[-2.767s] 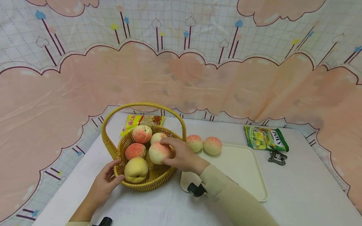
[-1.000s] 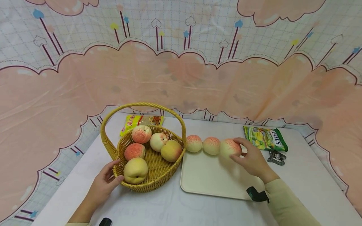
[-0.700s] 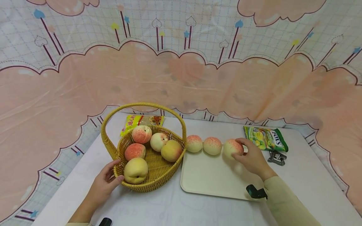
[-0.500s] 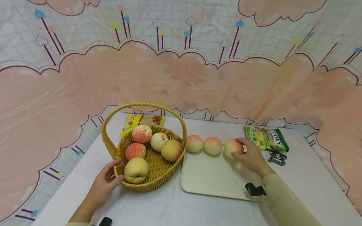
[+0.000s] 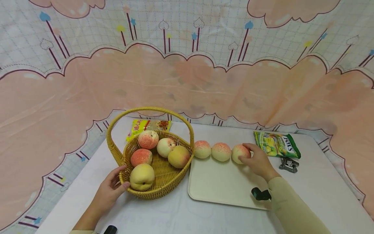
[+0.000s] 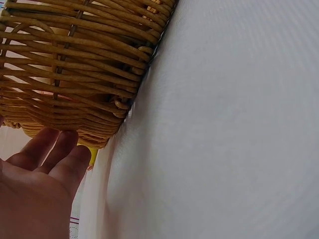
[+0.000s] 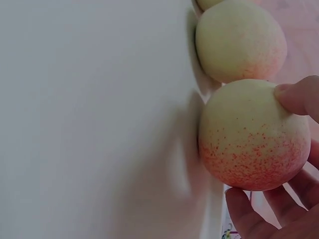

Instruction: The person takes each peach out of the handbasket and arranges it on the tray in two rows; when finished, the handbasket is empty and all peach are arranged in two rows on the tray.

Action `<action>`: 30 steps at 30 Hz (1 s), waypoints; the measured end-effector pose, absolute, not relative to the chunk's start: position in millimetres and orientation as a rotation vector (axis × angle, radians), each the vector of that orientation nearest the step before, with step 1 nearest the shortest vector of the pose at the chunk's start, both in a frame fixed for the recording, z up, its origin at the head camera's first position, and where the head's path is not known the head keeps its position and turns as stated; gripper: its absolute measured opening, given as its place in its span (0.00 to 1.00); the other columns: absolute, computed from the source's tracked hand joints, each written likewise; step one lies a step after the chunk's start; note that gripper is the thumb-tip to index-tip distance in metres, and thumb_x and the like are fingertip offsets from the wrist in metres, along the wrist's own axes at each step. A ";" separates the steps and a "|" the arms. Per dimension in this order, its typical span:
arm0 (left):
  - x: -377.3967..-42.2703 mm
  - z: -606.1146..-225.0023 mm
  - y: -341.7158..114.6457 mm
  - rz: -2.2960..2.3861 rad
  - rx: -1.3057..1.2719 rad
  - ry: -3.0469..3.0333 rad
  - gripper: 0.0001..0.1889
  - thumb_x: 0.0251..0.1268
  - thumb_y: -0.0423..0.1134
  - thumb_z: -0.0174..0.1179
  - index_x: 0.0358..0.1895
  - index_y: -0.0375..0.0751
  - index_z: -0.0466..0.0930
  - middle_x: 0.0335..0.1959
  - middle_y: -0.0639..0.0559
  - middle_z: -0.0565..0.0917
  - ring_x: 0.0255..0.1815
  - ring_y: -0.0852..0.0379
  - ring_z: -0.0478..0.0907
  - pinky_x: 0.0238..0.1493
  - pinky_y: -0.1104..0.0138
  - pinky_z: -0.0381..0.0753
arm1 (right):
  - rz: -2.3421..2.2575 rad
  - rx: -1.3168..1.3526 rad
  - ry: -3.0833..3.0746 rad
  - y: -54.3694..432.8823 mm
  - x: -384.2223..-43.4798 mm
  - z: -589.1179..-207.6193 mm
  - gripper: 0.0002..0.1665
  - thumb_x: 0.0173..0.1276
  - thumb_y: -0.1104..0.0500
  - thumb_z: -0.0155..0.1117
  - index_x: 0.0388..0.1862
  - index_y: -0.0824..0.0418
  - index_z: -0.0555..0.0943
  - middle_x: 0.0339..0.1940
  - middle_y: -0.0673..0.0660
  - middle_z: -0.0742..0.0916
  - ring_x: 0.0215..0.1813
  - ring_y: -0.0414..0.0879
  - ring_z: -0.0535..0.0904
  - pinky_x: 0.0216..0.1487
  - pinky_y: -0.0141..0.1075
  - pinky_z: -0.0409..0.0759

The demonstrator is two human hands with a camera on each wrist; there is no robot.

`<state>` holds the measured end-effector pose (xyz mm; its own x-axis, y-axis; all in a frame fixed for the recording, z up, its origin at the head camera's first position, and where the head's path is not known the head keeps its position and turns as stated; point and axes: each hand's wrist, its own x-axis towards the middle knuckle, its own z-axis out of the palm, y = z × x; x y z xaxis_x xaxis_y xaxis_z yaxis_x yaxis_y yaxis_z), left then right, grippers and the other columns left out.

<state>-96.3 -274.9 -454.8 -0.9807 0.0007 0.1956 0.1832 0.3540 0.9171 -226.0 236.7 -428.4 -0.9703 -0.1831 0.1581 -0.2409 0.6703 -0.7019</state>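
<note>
My right hand (image 5: 257, 161) holds a pale peach with a red blush (image 5: 240, 153), thumb on one side and fingers on the other. This peach sits low at the far edge of the cream tray (image 5: 225, 188), lined up with two similar peaches (image 5: 221, 151). In the right wrist view, the held peach (image 7: 254, 134) is right beside its neighbour (image 7: 241, 42). My left hand (image 5: 109, 187) rests against the left side of the wicker basket (image 5: 157, 191); the left wrist view shows its extended fingers (image 6: 72, 167) touching the outer weave. Several peaches (image 5: 142, 177) lie inside the basket.
Behind the basket lies a yellow food packet (image 5: 137, 126). A green candy bag (image 5: 277, 144) is at the back right, with a small dark packet (image 5: 289, 164) in front of it. The basket's tall handle (image 5: 150, 109) arches over its peaches.
My right hand has carried the peach from the basket rightwards to the tray's far edge, then lowered it slightly there. My left hand has kept its place at the basket.
</note>
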 end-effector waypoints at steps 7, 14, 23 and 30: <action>-96.6 -454.5 -274.5 -1.670 -0.169 -2.458 0.29 0.70 0.29 0.60 0.71 0.26 0.61 0.70 0.25 0.62 0.56 0.86 0.62 0.53 0.85 0.69 | 1.195 0.373 -2.818 235.5 -230.3 -429.5 0.37 0.66 0.58 0.70 0.68 0.74 0.70 0.65 0.73 0.75 0.67 0.67 0.68 0.68 0.61 0.65; -96.1 -452.8 -274.1 -1.661 -0.147 -2.486 0.30 0.71 0.30 0.61 0.71 0.27 0.60 0.71 0.25 0.61 0.56 0.87 0.61 0.53 0.85 0.68 | 1.246 0.354 -2.817 230.3 -230.7 -427.9 0.37 0.66 0.59 0.69 0.68 0.76 0.69 0.66 0.75 0.73 0.69 0.69 0.65 0.69 0.61 0.63; -96.5 -452.2 -274.4 -1.668 -0.129 -2.498 0.30 0.71 0.31 0.61 0.72 0.27 0.60 0.71 0.25 0.61 0.55 0.87 0.61 0.53 0.85 0.69 | 1.266 0.319 -2.830 228.1 -231.1 -427.4 0.38 0.67 0.59 0.68 0.71 0.75 0.66 0.68 0.75 0.72 0.70 0.68 0.64 0.70 0.61 0.62; -96.6 -453.4 -274.4 -1.675 -0.146 -2.480 0.30 0.71 0.30 0.60 0.71 0.27 0.60 0.70 0.25 0.62 0.55 0.86 0.62 0.53 0.85 0.69 | 1.308 0.298 -2.847 229.8 -230.3 -427.3 0.42 0.68 0.56 0.68 0.74 0.73 0.63 0.70 0.73 0.70 0.69 0.66 0.65 0.69 0.59 0.64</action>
